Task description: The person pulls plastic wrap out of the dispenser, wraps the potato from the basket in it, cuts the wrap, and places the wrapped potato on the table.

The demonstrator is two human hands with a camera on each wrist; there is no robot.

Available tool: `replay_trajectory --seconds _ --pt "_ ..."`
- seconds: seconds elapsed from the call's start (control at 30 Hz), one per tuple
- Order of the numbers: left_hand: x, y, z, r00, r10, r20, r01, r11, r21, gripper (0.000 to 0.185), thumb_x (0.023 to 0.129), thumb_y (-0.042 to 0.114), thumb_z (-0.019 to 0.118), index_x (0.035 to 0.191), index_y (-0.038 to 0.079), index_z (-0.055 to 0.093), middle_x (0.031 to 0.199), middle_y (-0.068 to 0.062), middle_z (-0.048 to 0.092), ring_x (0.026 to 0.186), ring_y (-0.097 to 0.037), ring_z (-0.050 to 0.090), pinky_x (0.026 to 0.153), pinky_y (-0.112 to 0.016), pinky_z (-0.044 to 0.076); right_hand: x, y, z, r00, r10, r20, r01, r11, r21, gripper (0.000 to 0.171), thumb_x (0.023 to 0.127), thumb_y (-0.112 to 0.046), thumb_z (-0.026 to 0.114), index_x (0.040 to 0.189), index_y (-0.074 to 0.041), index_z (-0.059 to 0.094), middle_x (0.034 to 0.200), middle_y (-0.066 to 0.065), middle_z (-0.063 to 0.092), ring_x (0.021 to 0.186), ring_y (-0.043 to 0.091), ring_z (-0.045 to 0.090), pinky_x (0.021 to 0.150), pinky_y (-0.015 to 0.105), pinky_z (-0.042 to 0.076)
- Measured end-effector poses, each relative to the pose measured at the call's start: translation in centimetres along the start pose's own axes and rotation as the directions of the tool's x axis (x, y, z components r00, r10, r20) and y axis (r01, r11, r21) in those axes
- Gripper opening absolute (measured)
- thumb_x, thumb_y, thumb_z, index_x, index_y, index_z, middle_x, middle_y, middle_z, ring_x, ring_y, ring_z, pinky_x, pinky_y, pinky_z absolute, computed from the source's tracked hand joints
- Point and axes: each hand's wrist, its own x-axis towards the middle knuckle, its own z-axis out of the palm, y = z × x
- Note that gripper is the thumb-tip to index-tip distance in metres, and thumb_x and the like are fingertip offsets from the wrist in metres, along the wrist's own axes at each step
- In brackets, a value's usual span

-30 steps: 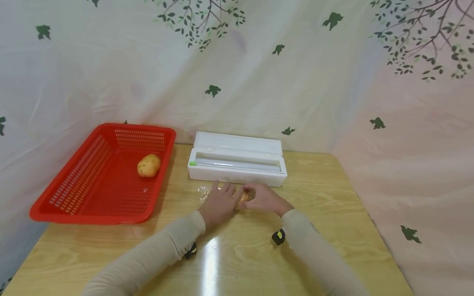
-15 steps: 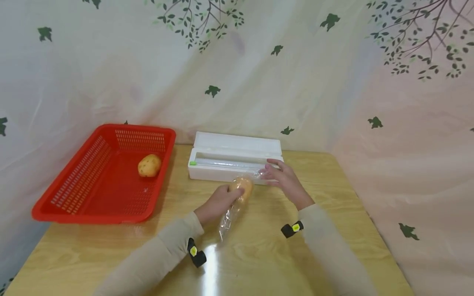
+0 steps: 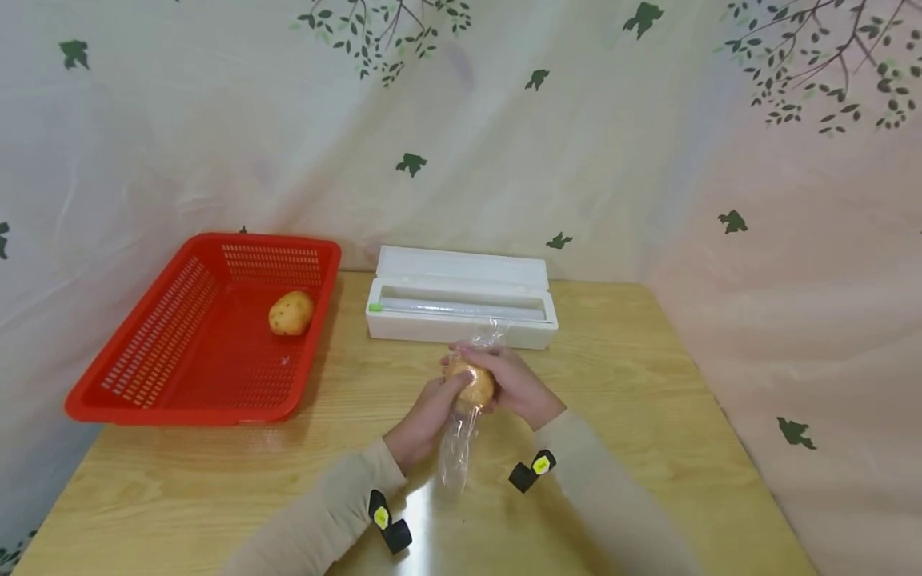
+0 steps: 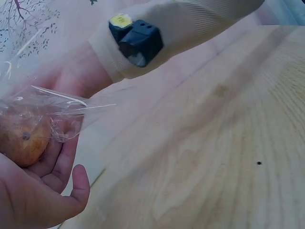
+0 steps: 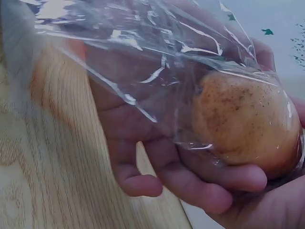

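Both hands hold a potato [image 3: 473, 385] wrapped in clear cling film [image 3: 458, 444] above the wooden table [image 3: 634, 384]. My left hand [image 3: 426, 414] cups the potato [image 4: 20, 138] from below and the left. My right hand [image 3: 507, 382] curls over it from the right, fingers across its top. In the right wrist view the potato [image 5: 243, 119] lies under crinkled film [image 5: 143, 52] against the left hand's fingers [image 5: 190, 183]. A loose tail of film hangs down toward the table. Behind the hands stands the white film dispenser box [image 3: 461, 298], its lid raised.
A red slotted basket [image 3: 144, 352] sits at the table's left with a second, bare potato [image 3: 291, 313] in it. A leaf-patterned curtain [image 3: 504, 136] hangs behind and to the right. Black wrist cameras [image 3: 531, 470] sit on both sleeves.
The right hand left the dispenser box and came back onto the potato. The potato rose off the table in both hands, with a film tail hanging below it.
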Motion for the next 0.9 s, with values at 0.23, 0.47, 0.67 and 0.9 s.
replay_trajectory --seconds 0.23,0.47,0.67,0.9 --pt "-1.1 -0.4 -0.4 1.000 -0.020 -0.003 0.020 0.999 -0.034 0.053 0.100 0.041 0.053 0.124 -0.005 0.058 0.097 -0.011 0.072 0.085 -0.019 0.068 0.071 -0.029 0.054 0.9 0.2 1.0 0.992 -0.106 -0.061 0.072 0.907 -0.414 0.037 0.106 -0.030 0.050 0.117 -0.003 0.072 0.120 0.014 0.070 0.109 0.024 0.067 0.093 0.036 0.054" --pt "-1.6 0.6 -0.6 0.999 -0.003 -0.050 0.003 1.000 0.006 0.055 0.100 0.048 0.053 0.120 -0.003 0.064 0.094 -0.012 0.075 0.082 -0.020 0.068 0.068 -0.027 0.053 0.6 0.2 1.3 0.923 -0.362 0.129 0.334 0.589 -0.736 0.037 0.110 -0.026 0.040 0.127 -0.008 0.068 0.128 0.006 0.066 0.119 0.022 0.061 0.104 0.044 0.046" --pt "-1.4 0.8 -1.5 0.998 -0.057 -0.038 0.051 0.989 -0.141 0.048 0.101 0.047 0.055 0.115 0.002 0.066 0.090 -0.005 0.074 0.077 -0.014 0.069 0.067 -0.022 0.054 -0.6 0.5 1.0 0.797 -0.423 0.431 0.558 0.244 -0.793 0.040 0.106 -0.008 0.039 0.143 0.003 0.052 0.152 0.017 0.045 0.144 0.033 0.036 0.117 0.051 0.029" --pt "-2.1 0.2 -3.3 0.993 -0.075 0.094 0.097 0.959 -0.267 0.061 0.102 0.053 0.050 0.138 0.004 0.048 0.112 -0.004 0.067 0.097 -0.015 0.065 0.088 -0.027 0.053 -0.7 0.9 0.6 0.746 -0.346 0.569 0.577 -0.092 -0.812 0.061 0.108 -0.038 0.022 0.152 0.001 0.038 0.157 0.016 0.039 0.152 0.036 0.017 0.117 0.059 0.023"
